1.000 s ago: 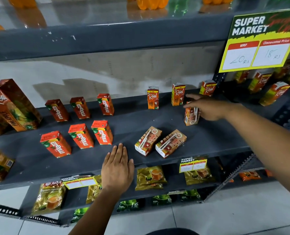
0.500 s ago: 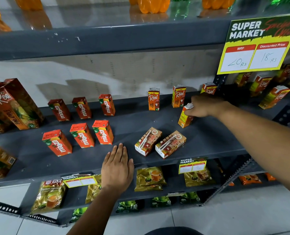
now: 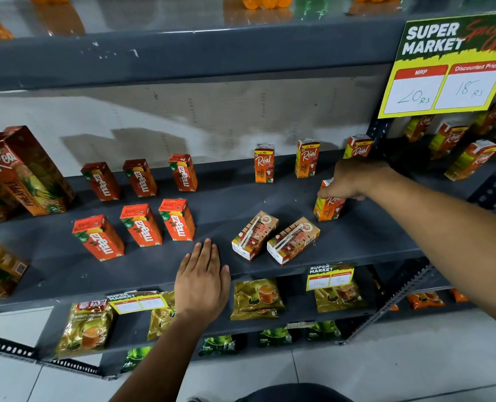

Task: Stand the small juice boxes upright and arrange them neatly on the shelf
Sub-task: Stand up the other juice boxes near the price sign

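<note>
My right hand (image 3: 354, 178) grips the top of a small orange Real juice box (image 3: 328, 206) that stands upright on the grey shelf (image 3: 357, 242). Three more Real boxes stand upright along the back: one (image 3: 264, 163), a second (image 3: 307, 158) and a third (image 3: 357, 147). Two Real boxes lie flat with straws facing up near the front: the left one (image 3: 255, 235) and the right one (image 3: 293, 239). My left hand (image 3: 202, 278) rests flat and open on the shelf's front edge, left of the lying boxes.
Several red Maaza boxes (image 3: 141, 224) stand in two rows at the left. Large Real cartons (image 3: 28, 169) stand at the far left. A yellow price sign (image 3: 449, 68) hangs at the upper right. Tea packets (image 3: 255, 298) fill the lower shelf.
My right hand has turned the gripped juice box from tilted to upright and set it down on the shelf with its front facing out. My left hand has stayed put.
</note>
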A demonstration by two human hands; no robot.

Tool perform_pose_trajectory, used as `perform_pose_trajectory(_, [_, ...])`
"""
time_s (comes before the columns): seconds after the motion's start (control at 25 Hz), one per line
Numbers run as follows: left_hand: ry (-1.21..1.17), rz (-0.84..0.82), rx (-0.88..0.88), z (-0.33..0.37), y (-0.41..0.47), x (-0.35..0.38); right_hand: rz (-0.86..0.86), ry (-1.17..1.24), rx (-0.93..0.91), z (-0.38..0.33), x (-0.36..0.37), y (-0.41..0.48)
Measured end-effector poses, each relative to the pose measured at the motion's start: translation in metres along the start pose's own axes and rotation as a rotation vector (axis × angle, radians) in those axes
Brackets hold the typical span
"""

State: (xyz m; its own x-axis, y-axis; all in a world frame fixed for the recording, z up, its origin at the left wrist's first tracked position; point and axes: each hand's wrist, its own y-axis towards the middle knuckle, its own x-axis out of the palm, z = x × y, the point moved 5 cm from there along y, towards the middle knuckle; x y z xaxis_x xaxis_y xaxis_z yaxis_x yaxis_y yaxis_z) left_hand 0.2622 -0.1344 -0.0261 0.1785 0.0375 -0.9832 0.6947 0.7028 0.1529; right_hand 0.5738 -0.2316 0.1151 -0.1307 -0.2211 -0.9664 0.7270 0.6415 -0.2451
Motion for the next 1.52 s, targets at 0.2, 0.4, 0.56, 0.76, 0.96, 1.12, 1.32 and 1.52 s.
perform_pose_trajectory(0.2, [-0.001, -0.002, -0.001, 0.001, 0.001, 0.001, 0.271, 0.043, -0.414, -0.035, -0.013, -0.036])
perform_pose_trajectory(0.4, [-0.008, 0.003, 0.003, -0.001, 0.0, 0.001, -0.031, -0.07, -0.749, -0.077, 0.064, -0.075])
perform_pose_trajectory(0.56, [-0.027, 0.012, 0.009, -0.002, 0.0, 0.001, 0.073, -0.184, -0.696, -0.082, 0.076, -0.065])
perform_pose_trajectory(0.76, [-0.032, 0.008, 0.007, -0.002, 0.0, 0.002, 0.325, 0.375, -0.41, -0.064, 0.068, -0.068])
perform_pose_trajectory(0.96, [-0.024, -0.004, 0.002, -0.001, 0.0, 0.003, 0.659, 1.179, 0.165, -0.072, 0.108, -0.062])
perform_pose_trajectory(1.12, [-0.038, -0.008, 0.019, -0.002, 0.001, 0.002, 0.597, 1.175, 0.262, -0.077, 0.118, -0.044])
perform_pose_trajectory(1.32, [-0.044, -0.008, 0.052, 0.007, -0.003, -0.001, 0.917, 1.071, -0.146, -0.064, 0.096, -0.105])
perform_pose_trajectory(1.52, [-0.039, -0.003, 0.048, 0.007, 0.008, -0.002, 0.413, -0.242, -0.651, -0.063, -0.004, -0.079])
